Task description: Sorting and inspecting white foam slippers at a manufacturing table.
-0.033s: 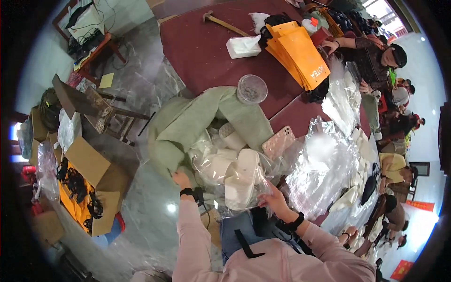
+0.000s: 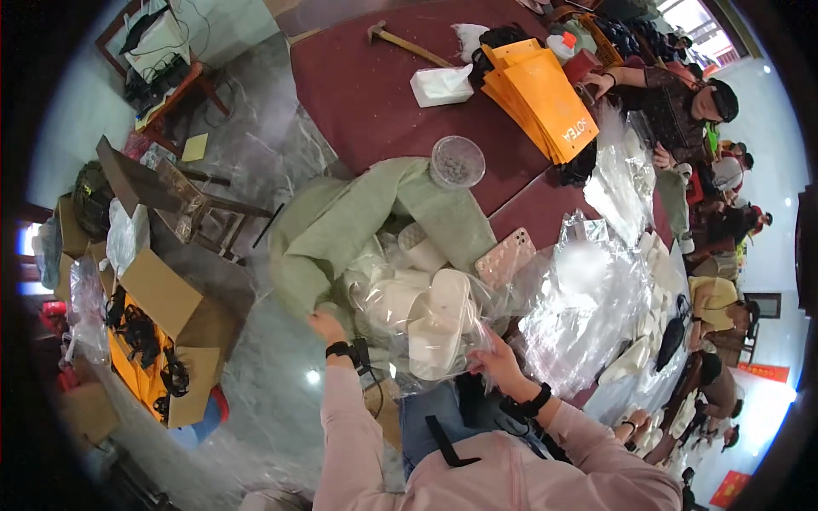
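Observation:
White slippers in a clear plastic bag (image 2: 441, 322) lie in front of me, over the mouth of a pale green sack (image 2: 341, 220). My right hand (image 2: 498, 361) is closed on the lower right edge of that bag. At the sack's near left edge, my left hand (image 2: 327, 325) has its fingers curled together against the green cloth. Whether it pinches the cloth or something else is hidden. Inside the sack, behind the bag, more white slippers (image 2: 419, 247) show in part. A pink phone (image 2: 505, 258) rests just right of the sack.
Clear plastic bags (image 2: 579, 294) heap up on the right. On the dark red table (image 2: 358, 94) are a hammer (image 2: 411, 44), a tissue pack (image 2: 441, 85), a round tub (image 2: 457, 163) and orange packets (image 2: 545, 102). A carton (image 2: 162, 294) and a wooden chair (image 2: 192, 200) stand left; people work at right.

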{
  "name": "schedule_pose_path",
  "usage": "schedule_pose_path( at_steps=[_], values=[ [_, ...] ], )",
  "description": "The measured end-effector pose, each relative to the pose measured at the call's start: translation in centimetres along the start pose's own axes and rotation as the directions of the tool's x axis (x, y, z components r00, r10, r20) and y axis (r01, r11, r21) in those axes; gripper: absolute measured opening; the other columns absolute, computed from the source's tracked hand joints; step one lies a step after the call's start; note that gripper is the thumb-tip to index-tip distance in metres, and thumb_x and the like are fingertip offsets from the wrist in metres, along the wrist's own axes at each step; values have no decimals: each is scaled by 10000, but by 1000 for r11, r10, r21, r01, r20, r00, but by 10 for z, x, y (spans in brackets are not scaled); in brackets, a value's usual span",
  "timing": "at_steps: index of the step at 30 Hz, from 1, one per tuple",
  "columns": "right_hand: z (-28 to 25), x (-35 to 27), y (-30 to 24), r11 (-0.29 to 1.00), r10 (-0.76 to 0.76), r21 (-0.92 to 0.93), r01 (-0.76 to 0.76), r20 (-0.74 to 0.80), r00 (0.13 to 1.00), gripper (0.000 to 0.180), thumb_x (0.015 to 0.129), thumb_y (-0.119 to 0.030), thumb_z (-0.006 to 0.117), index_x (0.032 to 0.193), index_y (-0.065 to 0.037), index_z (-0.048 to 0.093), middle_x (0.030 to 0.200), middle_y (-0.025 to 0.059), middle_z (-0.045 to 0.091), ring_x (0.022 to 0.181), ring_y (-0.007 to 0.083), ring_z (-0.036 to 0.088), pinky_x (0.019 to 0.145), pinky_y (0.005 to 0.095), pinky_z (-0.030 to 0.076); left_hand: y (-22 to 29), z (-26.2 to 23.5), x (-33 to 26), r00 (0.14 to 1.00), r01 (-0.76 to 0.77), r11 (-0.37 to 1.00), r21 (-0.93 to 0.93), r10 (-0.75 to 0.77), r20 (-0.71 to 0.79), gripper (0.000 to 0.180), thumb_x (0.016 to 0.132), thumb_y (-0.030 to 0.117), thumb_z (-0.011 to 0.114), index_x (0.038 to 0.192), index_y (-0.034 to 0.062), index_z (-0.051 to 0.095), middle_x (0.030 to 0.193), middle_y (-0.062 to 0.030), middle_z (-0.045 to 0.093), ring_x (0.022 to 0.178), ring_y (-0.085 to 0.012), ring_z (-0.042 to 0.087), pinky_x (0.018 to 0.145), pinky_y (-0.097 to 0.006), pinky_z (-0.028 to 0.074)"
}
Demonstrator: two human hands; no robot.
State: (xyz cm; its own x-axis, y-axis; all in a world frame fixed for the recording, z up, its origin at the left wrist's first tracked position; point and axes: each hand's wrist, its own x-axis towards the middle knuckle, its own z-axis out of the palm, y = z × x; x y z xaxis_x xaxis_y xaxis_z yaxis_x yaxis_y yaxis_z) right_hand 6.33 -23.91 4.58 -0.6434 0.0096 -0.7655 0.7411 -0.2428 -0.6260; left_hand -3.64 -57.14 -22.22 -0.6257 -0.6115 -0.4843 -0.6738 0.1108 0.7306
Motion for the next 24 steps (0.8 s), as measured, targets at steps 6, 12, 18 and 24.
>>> schedule_pose_path(
  at_steps=[6, 12, 18, 24],
  values=[
    [35, 56, -2, 992, -70, 105, 73, -36, 997, 579, 833, 52, 384, 1369, -112, 238, 1024, 115, 542, 827, 175, 573, 699, 292, 505, 97, -58, -68, 978, -195, 868, -456, 138, -155, 369, 909, 207, 375, 1160, -61, 404, 1142, -165, 476, 952, -266, 473, 853, -356, 367],
    [145, 83, -32, 928, -247, -173, 331, 379, 892, 676, 833, -218, 547, 1374, -62, 174, 1282, 231, 384, 1169, 297, 409, 960, 359, 349, 61, -142, -92, 972, -174, 829, -531, 59, -227, 323, 891, 152, 358, 1110, -72, 436, 1107, -156, 494, 920, -254, 484, 819, -348, 384],
    [125, 104, 8, 422, 50, -715, 558, 633, 773, 780, 758, -366, 610, 1349, -42, 218, 1240, 246, 430, 1133, 370, 426, 931, 387, 354, 33, -158, -98, 939, -167, 900, -402, 21, -344, 352, 894, 173, 342, 1110, -79, 457, 1109, -190, 503, 923, -273, 498, 820, -354, 389],
    [39, 87, 78, -13, 271, -925, 380, 362, 892, 620, 719, -392, 615, 1214, -57, 449, 1180, 153, 517, 1089, 316, 486, 861, 514, 391, 19, -142, -99, 968, -179, 899, -400, 87, -236, 358, 885, 183, 358, 1118, -69, 460, 1099, -179, 514, 907, -272, 503, 814, -337, 400]
  ],
)
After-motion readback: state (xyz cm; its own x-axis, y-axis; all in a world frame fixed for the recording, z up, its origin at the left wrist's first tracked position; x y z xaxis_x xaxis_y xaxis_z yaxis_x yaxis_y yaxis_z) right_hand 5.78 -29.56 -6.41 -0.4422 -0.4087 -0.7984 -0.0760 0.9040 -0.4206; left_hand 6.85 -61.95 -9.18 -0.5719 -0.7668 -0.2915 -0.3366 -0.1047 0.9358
